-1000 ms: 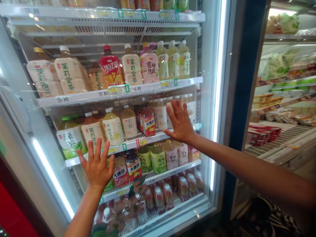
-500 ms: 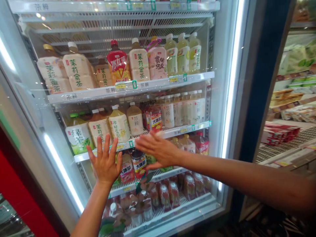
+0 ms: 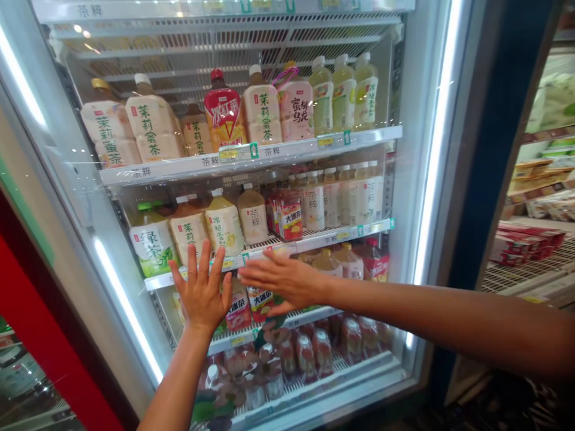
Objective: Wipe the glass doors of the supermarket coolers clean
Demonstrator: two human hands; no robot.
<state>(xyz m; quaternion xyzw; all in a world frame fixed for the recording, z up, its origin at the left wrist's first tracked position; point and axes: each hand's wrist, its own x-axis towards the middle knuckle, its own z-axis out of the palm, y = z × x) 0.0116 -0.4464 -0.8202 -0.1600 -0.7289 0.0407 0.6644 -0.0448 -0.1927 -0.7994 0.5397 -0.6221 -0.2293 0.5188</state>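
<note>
In front of a lit drinks cooler (image 3: 420,149), my left hand (image 3: 202,296) is raised, its fingers spread wide and nothing held. My right hand (image 3: 287,280) reaches in from the right, fingers stretched out flat towards the left hand, also holding nothing. The two hands are apart. Reflections suggest glass between them and the shelves; whether either palm touches it I cannot tell. Nearest behind the left hand are a jasmine tea bottle (image 3: 187,230) and a pale yellow drink bottle (image 3: 224,221). A bottle with a red and yellow label (image 3: 260,299) is partly hidden by my right hand.
A green-capped bottle (image 3: 153,242) stands at the left of the middle shelf. Large tea bottles (image 3: 148,129) line the shelf above, and dark-filled bottles (image 3: 321,350) stand at the bottom. Further right is an open shelf with red packages (image 3: 523,242). A red panel (image 3: 40,323) borders the left.
The cooler has shifted slightly right in view. My left hand appears a little further right and closer to my right hand. Both hands stay spread or flat.
</note>
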